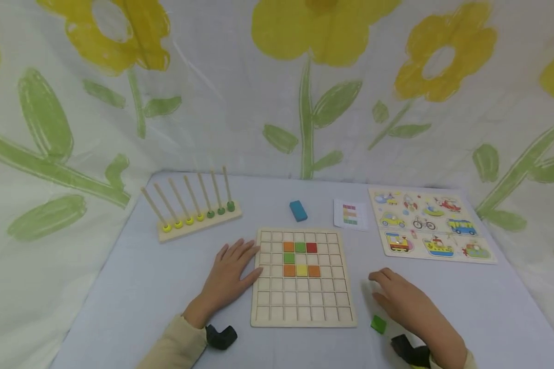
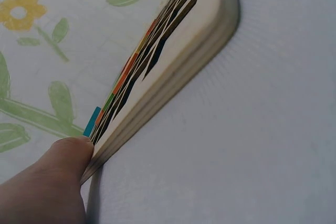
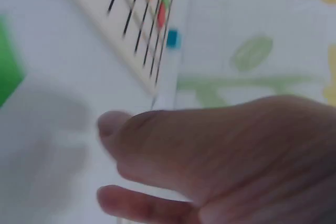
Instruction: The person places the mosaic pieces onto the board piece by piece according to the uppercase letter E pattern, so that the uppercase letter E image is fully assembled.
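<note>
A wooden grid board (image 1: 304,299) lies in the middle of the table, with several orange, green, red and yellow square tiles in its upper cells. My left hand (image 1: 228,274) rests flat beside it, thumb and fingertips at its left edge; in the left wrist view the thumb (image 2: 65,161) meets the board's rim (image 2: 173,77). To the right of the board, my right hand (image 1: 403,302) hovers with loosely bent fingers and nothing in them. Just below its thumb, a loose green tile (image 1: 378,324) lies on the table, blurred at the edge of the right wrist view.
Behind the board lie a blue block (image 1: 298,210) and a small card (image 1: 351,214) printed with coloured squares. A bead stand with upright pegs (image 1: 203,220) is at the back left. A picture puzzle board (image 1: 422,241) with vehicles lies at the back right, before a flowered curtain (image 1: 221,113).
</note>
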### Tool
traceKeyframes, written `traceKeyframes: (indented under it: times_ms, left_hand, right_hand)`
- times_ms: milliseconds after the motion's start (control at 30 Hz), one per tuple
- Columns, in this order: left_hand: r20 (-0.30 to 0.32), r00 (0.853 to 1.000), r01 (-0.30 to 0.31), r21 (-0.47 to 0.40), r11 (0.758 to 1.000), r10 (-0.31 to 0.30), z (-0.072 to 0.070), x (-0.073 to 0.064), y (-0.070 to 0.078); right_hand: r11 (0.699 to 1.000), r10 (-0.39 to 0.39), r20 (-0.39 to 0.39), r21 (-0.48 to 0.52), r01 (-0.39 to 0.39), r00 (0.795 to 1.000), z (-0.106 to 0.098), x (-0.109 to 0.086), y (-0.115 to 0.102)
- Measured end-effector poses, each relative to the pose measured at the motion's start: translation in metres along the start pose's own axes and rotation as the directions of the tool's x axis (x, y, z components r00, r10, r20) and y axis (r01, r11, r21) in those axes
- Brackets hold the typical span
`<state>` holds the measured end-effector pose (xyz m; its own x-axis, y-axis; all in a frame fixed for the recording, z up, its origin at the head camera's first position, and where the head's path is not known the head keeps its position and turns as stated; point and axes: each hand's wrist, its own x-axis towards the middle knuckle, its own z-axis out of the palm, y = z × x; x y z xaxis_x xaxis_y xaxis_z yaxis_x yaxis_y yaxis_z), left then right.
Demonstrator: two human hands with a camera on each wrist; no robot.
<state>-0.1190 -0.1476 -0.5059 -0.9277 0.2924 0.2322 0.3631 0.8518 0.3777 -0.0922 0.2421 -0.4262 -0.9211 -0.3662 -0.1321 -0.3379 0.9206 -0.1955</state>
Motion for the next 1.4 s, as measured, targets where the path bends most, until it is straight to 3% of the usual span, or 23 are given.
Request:
traceKeyframes:
  times_ms: [100,167,333,667,933,1067,1233,1400]
  left_hand:
    - [-0.016,1.000,-0.011,0.002,1.000,0.011,-0.001,-0.001,0.000]
    - [-0.030,0.999,-0.022,0.004,1.000,0.022,-0.001,-0.001,0.000]
    - [-0.014,1.000,-0.010,-0.001,1.000,0.010,0.000,-0.001,0.001]
    - [0.015,1.000,0.012,-0.003,1.000,-0.011,0.002,-0.002,-0.001]
    - [0.014,1.000,0.007,-0.006,1.000,-0.007,0.000,-0.002,0.000]
    - [0.010,1.000,0.006,0.002,1.000,-0.006,0.000,-0.002,0.000]
    - [0.014,1.000,0.001,0.003,1.000,-0.001,0.001,-0.002,0.001]
    - [-0.015,1.000,-0.015,0.007,1.000,0.015,0.001,-0.002,0.000]
  right_hand:
    - [0.990,0.130,0.096,0.041,-0.134,0.987,0.002,-0.019,0.021]
    - [0.974,0.205,0.165,0.067,-0.218,0.965,0.004,-0.028,0.033]
    - [0.937,0.304,0.254,0.096,-0.336,0.918,0.014,-0.044,0.051]
    - [0.946,0.286,0.175,0.107,-0.307,0.942,0.020,-0.046,0.051]
    - [0.926,0.323,0.220,0.128,-0.355,0.920,0.019,-0.045,0.053]
    - [0.924,0.316,0.234,0.145,-0.354,0.919,0.016,-0.040,0.051]
    - [0.955,0.232,0.156,0.153,-0.256,0.960,0.012,-0.028,0.032]
    - [0.981,0.070,0.040,0.176,-0.076,0.997,0.011,-0.004,-0.003]
